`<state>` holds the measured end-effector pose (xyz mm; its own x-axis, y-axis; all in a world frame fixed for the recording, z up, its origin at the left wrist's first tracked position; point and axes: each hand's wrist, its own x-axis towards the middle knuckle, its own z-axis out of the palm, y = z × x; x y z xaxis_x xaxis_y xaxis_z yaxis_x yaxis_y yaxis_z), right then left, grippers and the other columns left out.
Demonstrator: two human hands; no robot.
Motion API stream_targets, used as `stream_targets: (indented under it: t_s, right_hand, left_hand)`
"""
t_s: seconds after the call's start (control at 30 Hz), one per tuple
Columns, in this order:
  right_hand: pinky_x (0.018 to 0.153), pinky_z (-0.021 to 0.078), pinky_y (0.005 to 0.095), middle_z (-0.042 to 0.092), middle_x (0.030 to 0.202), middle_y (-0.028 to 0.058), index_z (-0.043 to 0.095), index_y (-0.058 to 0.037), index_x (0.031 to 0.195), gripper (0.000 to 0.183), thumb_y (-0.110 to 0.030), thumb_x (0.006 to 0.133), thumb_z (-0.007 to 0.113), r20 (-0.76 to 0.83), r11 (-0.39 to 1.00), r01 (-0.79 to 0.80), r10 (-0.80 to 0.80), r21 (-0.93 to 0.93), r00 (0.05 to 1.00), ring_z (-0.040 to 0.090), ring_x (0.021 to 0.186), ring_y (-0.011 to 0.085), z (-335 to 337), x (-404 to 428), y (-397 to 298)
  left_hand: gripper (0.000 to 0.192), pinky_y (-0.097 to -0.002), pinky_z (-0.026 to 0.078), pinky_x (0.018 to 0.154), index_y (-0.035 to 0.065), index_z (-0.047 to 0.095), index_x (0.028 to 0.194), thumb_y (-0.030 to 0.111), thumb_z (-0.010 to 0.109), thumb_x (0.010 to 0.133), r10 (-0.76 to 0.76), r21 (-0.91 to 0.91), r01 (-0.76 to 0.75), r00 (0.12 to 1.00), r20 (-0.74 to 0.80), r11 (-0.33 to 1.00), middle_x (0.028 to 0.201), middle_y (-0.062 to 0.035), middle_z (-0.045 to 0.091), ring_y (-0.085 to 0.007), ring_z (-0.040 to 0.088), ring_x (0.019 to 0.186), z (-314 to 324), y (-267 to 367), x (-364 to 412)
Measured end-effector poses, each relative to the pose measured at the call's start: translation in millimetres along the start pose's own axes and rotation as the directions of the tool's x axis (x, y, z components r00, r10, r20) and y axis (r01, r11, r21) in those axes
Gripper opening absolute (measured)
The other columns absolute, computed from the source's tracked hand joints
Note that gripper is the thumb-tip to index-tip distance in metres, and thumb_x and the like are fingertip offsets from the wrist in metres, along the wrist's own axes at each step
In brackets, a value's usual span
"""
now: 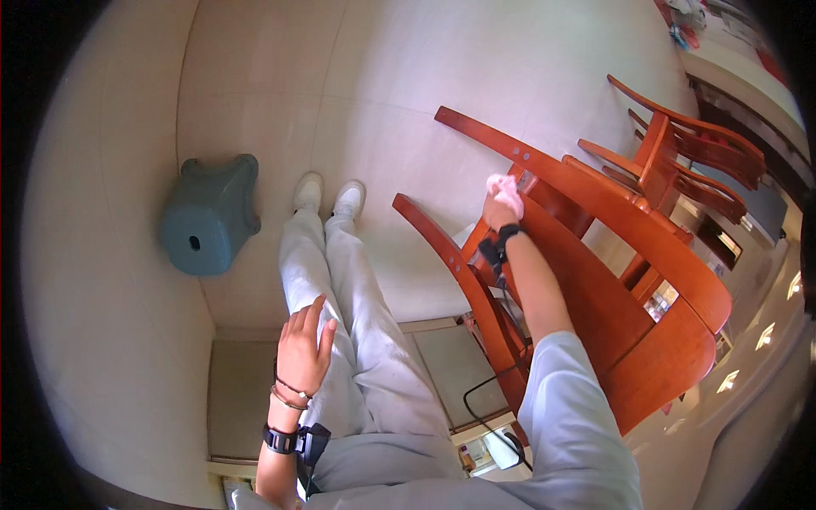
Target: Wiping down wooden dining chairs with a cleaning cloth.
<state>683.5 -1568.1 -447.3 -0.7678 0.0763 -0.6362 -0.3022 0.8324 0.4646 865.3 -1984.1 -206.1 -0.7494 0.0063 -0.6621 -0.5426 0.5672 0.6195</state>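
A crumpled pink cloth (507, 190) is bunched in my right hand (497, 213). That hand presses it against a reddish-brown wooden chair (561, 255), near where the seat meets the frame. The chair is seen from above at a slant, its curved back toward the lower right and two legs pointing up-left. Some of the seat is hidden behind my forearm. My left hand (303, 357) hangs in front of my light trousers (382, 363), holding nothing, thumb apart from the fingers. Both wrists carry black strapped devices.
A blue-grey plastic stool (210, 217) stands against the wall (127, 191) on the left. More wooden chairs (663, 150) are at the upper right. A black cable (468, 401) loops beside my right arm. Low cabinets (242, 401) lie behind my legs.
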Motion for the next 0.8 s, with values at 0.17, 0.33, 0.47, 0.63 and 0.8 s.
stream_targets:
  t_s: [0.17, 0.33, 0.47, 0.63, 0.8]
  right_hand:
    - [0.090, 0.0468, 0.0364, 0.046, 0.134, 0.0048, 0.054, -0.0136, 0.118, 0.038, -0.024, 0.082, 0.053, 0.392, 0.963, 0.219, -0.143, -0.158, 0.909, 0.052, 0.116, 0.0204, -23.9, -48.8, 7.8]
    - [0.088, 0.0462, 0.0351, 0.057, 0.117, 0.0151, 0.051, -0.0061, 0.122, 0.042, -0.023, 0.083, 0.045, 0.412, 0.980, -0.174, 0.120, 0.097, 0.903, 0.059, 0.105, 0.0231, -39.3, 7.9, 71.9]
    - [0.084, 0.0455, 0.0334, 0.062, 0.100, 0.0131, 0.057, -0.0071, 0.104, 0.029, -0.021, 0.079, 0.054, 0.233, 0.898, 0.336, -0.275, -0.285, 0.933, 0.059, 0.098, 0.0235, -39.9, -25.6, 107.1]
    - [0.077, 0.0490, 0.0280, 0.066, 0.093, 0.0023, 0.069, -0.0172, 0.077, 0.023, -0.014, 0.054, 0.072, 0.551, 0.785, 0.559, -0.352, -0.265, 0.756, 0.059, 0.096, 0.0173, -214.4, -145.7, 66.3]
    - [0.082, 0.0454, 0.0266, 0.065, 0.098, 0.0073, 0.070, -0.0138, 0.086, 0.025, -0.010, 0.062, 0.064, 0.517, 0.900, 0.380, -0.225, -0.215, 0.826, 0.059, 0.099, 0.0162, -339.2, -207.7, 99.4]
  left_hand:
    - [0.038, -0.0399, 0.043, 0.081, 0.0007, 0.048, 0.121, 0.022, 0.049, 0.090, 0.002, -0.021, -0.002, 1.000, 0.000, 1.000, 0.101, -0.0175, 0.058, -0.0326, 0.054, 0.092, 0.2, 8.4, 0.0]
    - [0.038, -0.0402, 0.043, 0.082, 0.0011, 0.048, 0.121, 0.024, 0.049, 0.090, 0.024, -0.014, -0.025, 0.997, -0.071, 1.000, 0.104, -0.0168, 0.058, -0.0323, 0.054, 0.093, -7.8, 12.1, 0.1]
    - [0.038, -0.0402, 0.042, 0.084, 0.0014, 0.048, 0.122, 0.024, 0.048, 0.091, 0.031, -0.026, -0.033, 0.996, -0.083, 0.999, 0.107, -0.0164, 0.058, -0.0320, 0.054, 0.095, -15.9, 15.1, -7.9]
    - [0.038, -0.0404, 0.042, 0.084, 0.0016, 0.049, 0.120, 0.026, 0.048, 0.091, 0.093, 0.020, -0.091, 0.990, -0.105, 0.996, 0.106, -0.0170, 0.058, -0.0328, 0.053, 0.097, -21.2, 23.7, -24.0]
    - [0.037, -0.0415, 0.042, 0.083, 0.0015, 0.050, 0.119, 0.027, 0.047, 0.091, 0.104, 0.019, -0.103, 0.981, -0.161, 0.995, 0.106, -0.0172, 0.058, -0.0331, 0.054, 0.096, -27.6, 14.2, -34.1]
